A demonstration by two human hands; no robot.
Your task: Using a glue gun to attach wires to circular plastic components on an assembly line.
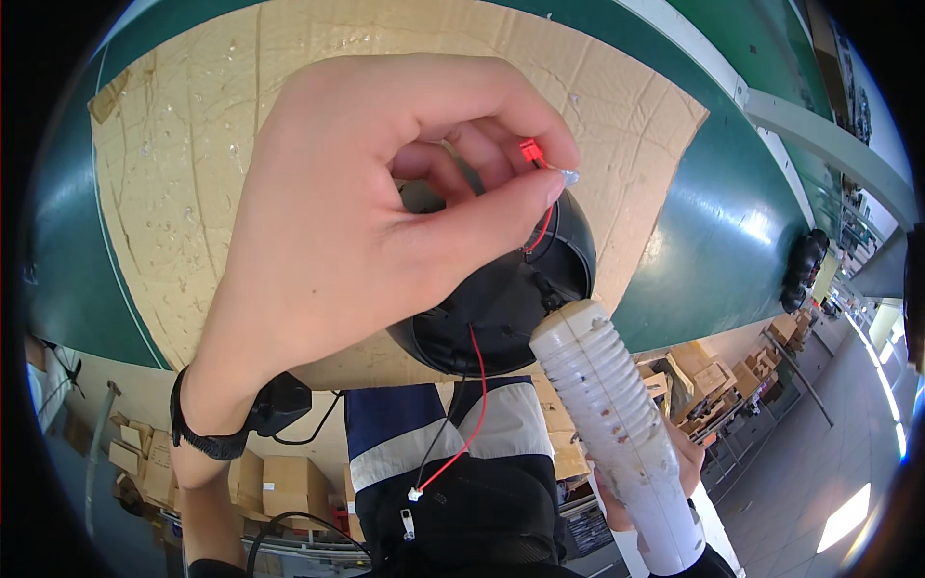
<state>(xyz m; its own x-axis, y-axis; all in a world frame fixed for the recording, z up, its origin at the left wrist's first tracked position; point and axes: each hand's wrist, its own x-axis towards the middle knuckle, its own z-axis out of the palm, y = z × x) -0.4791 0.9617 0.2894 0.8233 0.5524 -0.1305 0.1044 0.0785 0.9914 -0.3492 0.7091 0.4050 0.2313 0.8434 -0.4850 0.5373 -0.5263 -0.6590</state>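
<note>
My left hand (pixel 356 222) is raised close to the camera, thumb and fingers pinched on a small red connector (pixel 530 151) at the end of thin red and black wires (pixel 474 385). The wires hang down past my dark jacket to a small white plug (pixel 415 494). Behind the hand sits a round black plastic housing (pixel 501 299) on a sheet of cardboard (pixel 385 58). My right hand (pixel 679 472) grips a white ribbed tool (pixel 617 424), its tip touching the housing's edge. The hand is mostly hidden behind the tool.
The cardboard lies on a green table (pixel 713 231). A row of round black parts (pixel 802 270) stands at the table's right edge. Stacked brown cardboard boxes (pixel 260 477) and more boxes (pixel 732 371) sit on the floor below. A black band circles my left wrist (pixel 207 438).
</note>
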